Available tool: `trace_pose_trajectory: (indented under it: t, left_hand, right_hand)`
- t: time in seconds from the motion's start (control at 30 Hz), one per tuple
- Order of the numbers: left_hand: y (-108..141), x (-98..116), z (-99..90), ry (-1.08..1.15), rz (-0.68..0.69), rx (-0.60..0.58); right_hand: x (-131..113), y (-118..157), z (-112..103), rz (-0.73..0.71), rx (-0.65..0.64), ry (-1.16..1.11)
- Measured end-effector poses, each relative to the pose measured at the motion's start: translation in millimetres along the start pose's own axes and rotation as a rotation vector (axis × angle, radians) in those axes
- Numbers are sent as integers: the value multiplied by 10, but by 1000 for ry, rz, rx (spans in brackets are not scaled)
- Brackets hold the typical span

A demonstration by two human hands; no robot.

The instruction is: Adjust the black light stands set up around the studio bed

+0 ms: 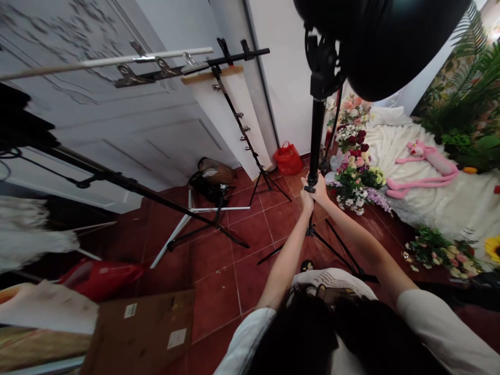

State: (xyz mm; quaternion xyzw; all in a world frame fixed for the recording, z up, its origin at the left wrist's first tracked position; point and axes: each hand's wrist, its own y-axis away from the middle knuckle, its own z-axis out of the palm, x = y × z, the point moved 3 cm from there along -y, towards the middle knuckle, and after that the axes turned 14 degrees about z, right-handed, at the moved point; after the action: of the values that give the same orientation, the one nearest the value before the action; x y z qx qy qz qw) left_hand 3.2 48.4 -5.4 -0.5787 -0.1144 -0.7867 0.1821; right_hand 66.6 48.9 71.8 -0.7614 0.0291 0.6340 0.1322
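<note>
Both of my hands are wrapped round the black pole of a light stand (317,138) in front of me. My left hand (306,198) grips it from the left, and my right hand (321,188) closes on it from the right at nearly the same height, beside a small dark collar. Above my hands, a large black lamp head (385,47) sits on top of the pole and runs out of view at the top. Below them, the stand's spread legs (332,247) rest on the red tiled floor.
Left stand several things: a clip-laden black stand (240,117), another light stand (128,182), a red bag (288,158) and a cardboard box (144,328). On the right, artificial flowers (353,172) border white cloth (429,208) with a pink plush toy (439,161).
</note>
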Motion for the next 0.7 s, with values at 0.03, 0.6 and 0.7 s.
trace_pose_trajectory:
  t: [0.03,0.6,0.7]
  left_hand:
    - [10,-16,-3,-22,-5,7]
    - [55,-50,-10,-89,46,-9]
    - [33,-126,-13,-35,60,-10]
  right_hand:
    - [11,16,1,-10,13,-11]
    - [-2,76,-60,-26,-78,67]
    - [17,164,-204,-72,-175,108]
